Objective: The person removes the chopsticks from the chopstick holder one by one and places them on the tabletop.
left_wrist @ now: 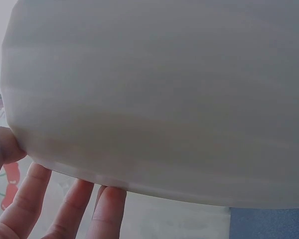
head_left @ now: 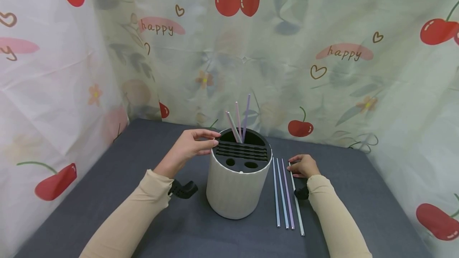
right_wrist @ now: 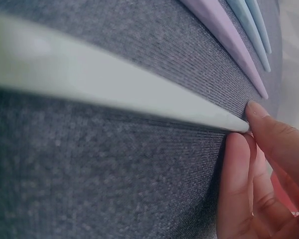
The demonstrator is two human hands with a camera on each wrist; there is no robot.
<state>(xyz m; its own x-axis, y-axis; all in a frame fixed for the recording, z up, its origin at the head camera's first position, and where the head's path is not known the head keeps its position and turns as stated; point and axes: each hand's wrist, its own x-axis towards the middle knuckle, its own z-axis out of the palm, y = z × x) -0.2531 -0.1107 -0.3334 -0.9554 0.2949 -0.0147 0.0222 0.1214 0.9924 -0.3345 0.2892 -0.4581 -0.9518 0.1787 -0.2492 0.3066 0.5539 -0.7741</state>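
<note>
A white round holder (head_left: 234, 194) with a black slotted top (head_left: 244, 160) stands upright in the middle of the table. Several thin straws (head_left: 246, 116), pinkish, white and purple, lean in its rear opening. My left hand (head_left: 190, 146) rests its fingertips at the holder's left rim; the left wrist view shows fingers (left_wrist: 109, 209) at the edge of the white wall (left_wrist: 154, 99). To the right of the holder, my right hand (head_left: 304, 166) pinches the far end of a white straw (head_left: 297, 206), which lies along the cloth. Thumb and fingertips meet at its tip in the right wrist view.
Beside the white straw lie a purple straw (head_left: 288, 194) and two bluish ones (head_left: 281, 194), roughly parallel. Dark grey cloth (head_left: 172, 226) covers the table. A cherry-print curtain (head_left: 244, 51) hangs behind and at both sides. Black wrist mounts (head_left: 183, 189) sit on both arms.
</note>
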